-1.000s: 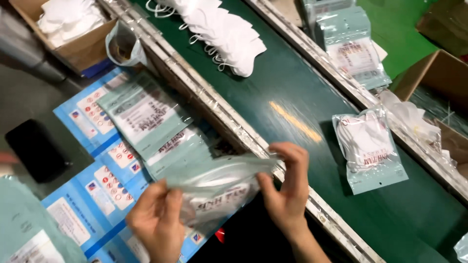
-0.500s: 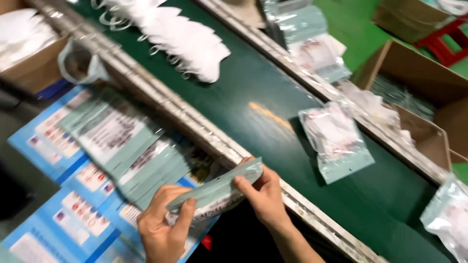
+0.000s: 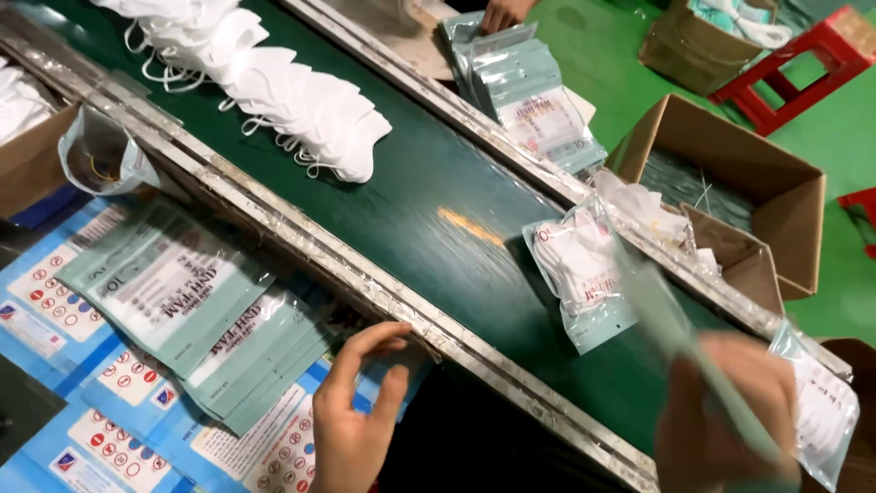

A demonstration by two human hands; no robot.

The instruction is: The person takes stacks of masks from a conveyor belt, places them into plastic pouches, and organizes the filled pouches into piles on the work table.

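Observation:
My right hand is blurred at the lower right, over the green conveyor belt, and grips a flat pale-green pouch that slants up to the left. A filled pouch of white masks lies on the belt just beyond it. My left hand hovers with spread fingers, holding nothing, beside the stack of empty pale-green pouches on the near side of the belt's metal rail.
A row of white masks lies up the belt. Blue printed sheets sit under the pouch stack. More pouches and another person's hand are across the belt. Open cardboard boxes and a red stool stand on the green floor.
Both hands held the pouch together near the rail before. Now the right hand has carried it right, over the belt, and the left hand has let go and stayed by the stack.

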